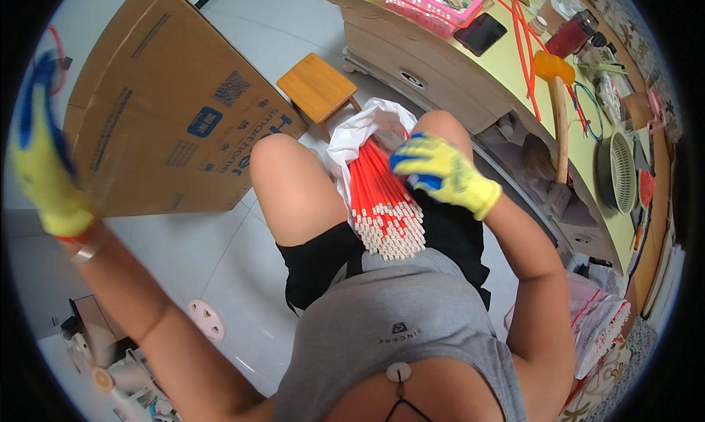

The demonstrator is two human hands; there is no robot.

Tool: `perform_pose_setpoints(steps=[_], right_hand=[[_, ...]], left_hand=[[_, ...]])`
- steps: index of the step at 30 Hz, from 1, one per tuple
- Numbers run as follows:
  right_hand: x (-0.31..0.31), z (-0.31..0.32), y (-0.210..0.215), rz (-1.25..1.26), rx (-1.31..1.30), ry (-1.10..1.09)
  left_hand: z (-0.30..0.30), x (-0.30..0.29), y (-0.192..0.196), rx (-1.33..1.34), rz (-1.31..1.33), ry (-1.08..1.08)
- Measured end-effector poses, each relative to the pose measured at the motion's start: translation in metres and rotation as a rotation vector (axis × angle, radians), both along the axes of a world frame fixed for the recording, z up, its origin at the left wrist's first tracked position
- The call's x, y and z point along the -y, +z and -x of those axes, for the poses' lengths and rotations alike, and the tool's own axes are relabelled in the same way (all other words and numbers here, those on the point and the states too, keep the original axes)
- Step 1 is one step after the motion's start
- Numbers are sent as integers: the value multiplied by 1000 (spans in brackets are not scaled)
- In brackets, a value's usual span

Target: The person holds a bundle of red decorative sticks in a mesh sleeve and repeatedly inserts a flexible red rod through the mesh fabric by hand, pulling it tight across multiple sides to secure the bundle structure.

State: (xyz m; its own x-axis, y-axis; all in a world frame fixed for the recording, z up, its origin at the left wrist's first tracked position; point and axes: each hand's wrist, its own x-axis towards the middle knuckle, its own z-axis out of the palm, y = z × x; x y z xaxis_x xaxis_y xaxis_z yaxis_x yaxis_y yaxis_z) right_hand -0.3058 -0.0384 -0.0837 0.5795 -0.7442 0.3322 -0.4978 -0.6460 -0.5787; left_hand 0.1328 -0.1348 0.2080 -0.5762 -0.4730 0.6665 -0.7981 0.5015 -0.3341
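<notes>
My left hand [45,147], in a yellow and blue work glove, is raised at the far left and smeared by motion. A thin red loop [57,31] shows beside its fingers; whether the hand holds it I cannot tell. My right hand [444,174], gloved alike, is over my right thigh with its fingers curled; what they hold, if anything, is hidden. Just left of it, a thick bundle of slim red rods [371,176] with white tips lies between my thighs, the tips toward me. A white bag [347,139] wraps the bundle's far end.
A large cardboard box [176,121] stands at the left, a wooden stool [316,84] beyond my knees. On the right, a light-green tabletop [507,66] holds a pink basket [429,15], a phone [481,34], an orange-headed mallet [554,68] and a colander [620,172].
</notes>
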Motion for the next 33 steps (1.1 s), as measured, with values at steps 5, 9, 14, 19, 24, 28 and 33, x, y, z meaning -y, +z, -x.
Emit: perform_pose_setpoints(steps=[5,9,14,19,24,28,33], right_hand=[[-12,52,92,-5,1285,-346],[-49,137,100,-120,1858,-42],[-83,164,42,-225,2152,-159],[-74,157,-29,-203,1957,-658],[-39,159,-50,-582,2265,-115],[-44,104,28,-500,1881,-263],[-63,24,130,-358,595,-231]], left_hand=[[99,-80,-190,-798,-1586,-398],[152,-96,-311,-591,-1528,-605],[183,-75,-331,-2527,-1605,-915],[168,-60,-304,-2388,-1523,-1214],[148,-59,-246,-2137,-1392,-1516],[131,-87,-218,-1644,-1438,-1051],[130,-102,-181,-599,-1271,-811]])
